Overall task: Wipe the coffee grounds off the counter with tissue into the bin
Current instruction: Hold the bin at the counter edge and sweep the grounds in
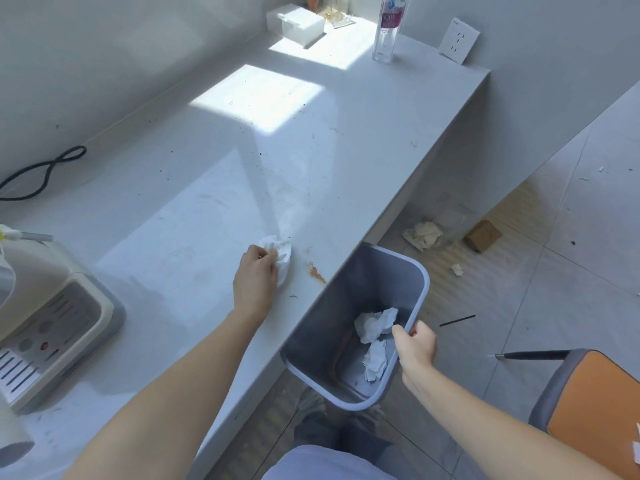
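The left hand [255,275] grips one crumpled tissue [282,252] pressed on the counter [207,168]. One brown smear of coffee grounds [316,271] lies at the tissue's 4 o'clock, near the edge. The right hand [415,344] clasps the rim of one bin [346,289], held just below that edge, with perhaps two tissue wads [375,323] inside.

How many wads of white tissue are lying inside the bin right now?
2. The upper wad lies by the right hand that grips the bin rim; the lower wad lies just below it. The near wall may hide more.
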### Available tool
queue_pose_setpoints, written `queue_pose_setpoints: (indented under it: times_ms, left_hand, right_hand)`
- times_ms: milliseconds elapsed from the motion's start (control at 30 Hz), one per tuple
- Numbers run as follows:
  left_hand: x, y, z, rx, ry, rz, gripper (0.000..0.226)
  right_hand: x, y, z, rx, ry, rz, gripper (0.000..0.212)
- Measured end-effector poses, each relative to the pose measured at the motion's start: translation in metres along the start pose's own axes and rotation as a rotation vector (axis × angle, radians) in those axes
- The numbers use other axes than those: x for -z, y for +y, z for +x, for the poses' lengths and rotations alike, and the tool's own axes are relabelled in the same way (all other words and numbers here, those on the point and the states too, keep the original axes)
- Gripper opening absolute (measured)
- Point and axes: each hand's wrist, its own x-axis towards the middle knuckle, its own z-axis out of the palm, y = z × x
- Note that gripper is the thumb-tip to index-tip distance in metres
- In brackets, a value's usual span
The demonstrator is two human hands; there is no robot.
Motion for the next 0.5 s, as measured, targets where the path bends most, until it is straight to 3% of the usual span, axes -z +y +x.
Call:
queue_pose_setpoints:
  times_ms: [67, 167, 267, 400, 500]
  left_hand:
    - [-0.002, 0.006, -0.002, 0.076, -0.003, -0.048, 0.025]
    - [-0.010, 0.017, -0.008, 0.044, -0.029, -0.023, 0.034]
    - [-0.030, 0.037, -0.021, -0.084, -0.054, 0.068, 0.033]
    - [-0.050, 0.053, -0.036, -0.223, -0.122, 0.108, 0.013]
    - [-0.056, 0.051, -0.056, -0.383, -0.220, 0.191, 0.017]
  right_hand:
    - [-0.001, 0.002, 0.001, -0.005, 0.004, 0.000, 0.013]
    - [-0.002, 0.003, 0.002, -0.012, -0.004, -0.005, 0.010]
    - [-0.002, 0.003, 0.003, -0.005, 0.004, -0.006, 0.011]
    - [-0.002, 0.003, 0.004, -0.003, 0.008, -0.025, 0.011]
    - [0.000, 0.002, 0.004, 0.002, 0.003, -0.028, 0.008]
